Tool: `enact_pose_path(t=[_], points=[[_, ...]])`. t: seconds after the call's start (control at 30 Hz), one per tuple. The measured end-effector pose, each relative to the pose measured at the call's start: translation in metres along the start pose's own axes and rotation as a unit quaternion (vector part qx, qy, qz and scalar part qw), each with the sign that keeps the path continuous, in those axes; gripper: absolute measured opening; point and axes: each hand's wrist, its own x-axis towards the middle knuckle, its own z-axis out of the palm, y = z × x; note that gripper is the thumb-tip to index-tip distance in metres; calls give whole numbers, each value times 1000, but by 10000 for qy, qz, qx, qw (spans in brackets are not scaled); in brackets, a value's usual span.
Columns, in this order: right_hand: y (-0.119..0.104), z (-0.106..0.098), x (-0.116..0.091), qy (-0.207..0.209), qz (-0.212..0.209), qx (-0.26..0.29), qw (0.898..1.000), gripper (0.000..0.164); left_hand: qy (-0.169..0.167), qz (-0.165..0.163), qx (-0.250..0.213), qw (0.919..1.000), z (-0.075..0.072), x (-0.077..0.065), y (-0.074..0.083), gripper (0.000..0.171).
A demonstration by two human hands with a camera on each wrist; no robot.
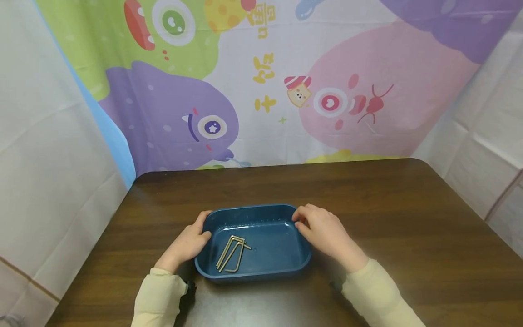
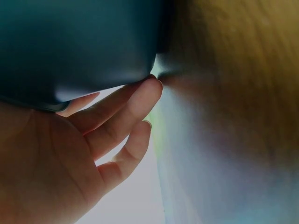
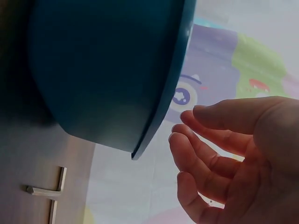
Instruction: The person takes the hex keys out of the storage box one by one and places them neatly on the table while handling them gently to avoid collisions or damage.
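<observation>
A dark blue rectangular tray (image 1: 269,274) sits on the table in front of me. Several brassy L-shaped hex keys (image 1: 224,252) lie overlapping in its left half. My left hand (image 1: 187,241) grips the tray's left end, thumb at the rim and fingers along the outer wall. From below, the left wrist view shows those fingers (image 2: 145,98) against the tray's underside. At the right end is my right hand (image 1: 327,230), fingertips by the rim with the fingers loosely bent. A gap shows between the right hand (image 3: 210,154) and the tray wall (image 3: 107,93) in the right wrist view.
L-shaped metal rods (image 3: 49,190) also show on the table surface in the right wrist view. The brown wooden table (image 1: 388,204) extends around the tray. A cartoon-printed cloth (image 1: 261,136) hangs behind it, with pale sheets (image 1: 49,136) at both sides.
</observation>
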Motion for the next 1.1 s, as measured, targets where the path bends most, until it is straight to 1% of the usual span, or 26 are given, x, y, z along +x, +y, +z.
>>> enact_pose_path(t=[0.2,0.6,0.8,1.1], points=[[-3,2,-1,11,-46,9,10000,10,16,12,-15,10000,0,0,-1,47],[-11,4,-4,75,-350,7,9994,10,14,-5,-51,10000,1,0,0,48],[-15,8,-6,20,-356,-39,9994,10,32,13,-2,10000,1,0,0,48],[-24,13,-7,-44,-639,-21,9979,10,-22,-55,-38,10000,0,0,1,48]])
